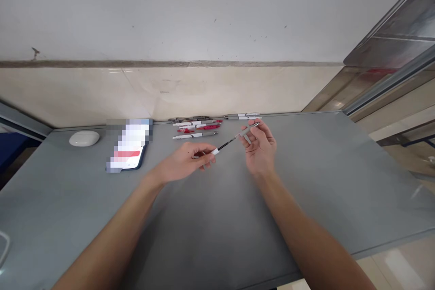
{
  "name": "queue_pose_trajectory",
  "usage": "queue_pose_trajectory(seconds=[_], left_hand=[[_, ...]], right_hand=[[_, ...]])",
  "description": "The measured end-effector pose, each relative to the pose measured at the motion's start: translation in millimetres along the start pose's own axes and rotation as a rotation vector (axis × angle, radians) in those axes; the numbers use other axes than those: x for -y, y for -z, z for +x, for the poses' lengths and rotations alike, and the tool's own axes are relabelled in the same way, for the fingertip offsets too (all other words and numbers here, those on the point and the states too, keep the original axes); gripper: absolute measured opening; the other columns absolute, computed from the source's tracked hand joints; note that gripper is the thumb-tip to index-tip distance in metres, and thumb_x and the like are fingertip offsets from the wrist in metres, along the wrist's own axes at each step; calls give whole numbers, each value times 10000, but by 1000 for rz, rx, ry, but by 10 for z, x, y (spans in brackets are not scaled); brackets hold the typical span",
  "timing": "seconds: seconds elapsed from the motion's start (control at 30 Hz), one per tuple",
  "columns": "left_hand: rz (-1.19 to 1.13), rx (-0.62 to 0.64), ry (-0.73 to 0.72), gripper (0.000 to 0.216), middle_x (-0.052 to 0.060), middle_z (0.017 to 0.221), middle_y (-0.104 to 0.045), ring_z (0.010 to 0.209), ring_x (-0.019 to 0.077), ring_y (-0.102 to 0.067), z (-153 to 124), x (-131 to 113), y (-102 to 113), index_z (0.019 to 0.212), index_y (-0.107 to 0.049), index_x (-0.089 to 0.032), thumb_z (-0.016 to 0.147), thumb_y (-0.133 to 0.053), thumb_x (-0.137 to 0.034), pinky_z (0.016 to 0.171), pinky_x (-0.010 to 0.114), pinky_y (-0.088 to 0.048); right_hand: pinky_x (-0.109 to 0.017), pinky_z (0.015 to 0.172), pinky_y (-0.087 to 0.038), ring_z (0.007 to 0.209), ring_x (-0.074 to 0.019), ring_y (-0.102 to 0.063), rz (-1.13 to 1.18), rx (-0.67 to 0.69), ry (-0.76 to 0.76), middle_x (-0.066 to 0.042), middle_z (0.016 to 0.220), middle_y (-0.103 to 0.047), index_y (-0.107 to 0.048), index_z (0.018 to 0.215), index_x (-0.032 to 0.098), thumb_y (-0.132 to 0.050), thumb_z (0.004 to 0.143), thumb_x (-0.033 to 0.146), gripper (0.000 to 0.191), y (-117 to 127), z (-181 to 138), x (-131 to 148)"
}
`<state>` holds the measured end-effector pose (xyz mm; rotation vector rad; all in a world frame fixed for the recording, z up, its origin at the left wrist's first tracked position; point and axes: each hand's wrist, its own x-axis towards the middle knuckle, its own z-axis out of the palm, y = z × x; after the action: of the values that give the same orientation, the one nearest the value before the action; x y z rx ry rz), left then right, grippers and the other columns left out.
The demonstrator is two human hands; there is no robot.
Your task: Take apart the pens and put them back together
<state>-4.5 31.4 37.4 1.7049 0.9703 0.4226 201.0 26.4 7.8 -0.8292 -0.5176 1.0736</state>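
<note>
Above the middle of the grey table, a ballpoint pen is in two parts between my hands. My left hand (185, 161) pinches the white pen barrel (215, 151), most of it hidden by the fingers. A dark ink refill (224, 145) spans the gap between the two parts. My right hand (261, 145) is closed around the grey grip section (249, 130), its metal tip pointing up and right. Behind my hands lie several pens; the closest is a white and grey pen (195, 136).
At the back edge sit dark pens (188, 118), red pens (207, 127) and white pens (242, 116). A phone (131, 145) with a lit, blurred screen and a white rounded case (84, 138) are to the left. The wall (217, 90) rises directly behind the table (322, 181).
</note>
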Motion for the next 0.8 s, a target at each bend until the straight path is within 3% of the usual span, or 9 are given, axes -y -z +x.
queue_pose_trajectory(seconds=[0.8], left_hand=[[1,44,21,356,29,923,-647,763,148,-604,-12,-9,10,1045,-647,-204,893,-514,-497,728,303,-499]], right_hand=[[-225,653,-578,789,-92,-659,49,40,4,52,920,-646,-687,854,264,-705,733,205,136,8,-24,-33]])
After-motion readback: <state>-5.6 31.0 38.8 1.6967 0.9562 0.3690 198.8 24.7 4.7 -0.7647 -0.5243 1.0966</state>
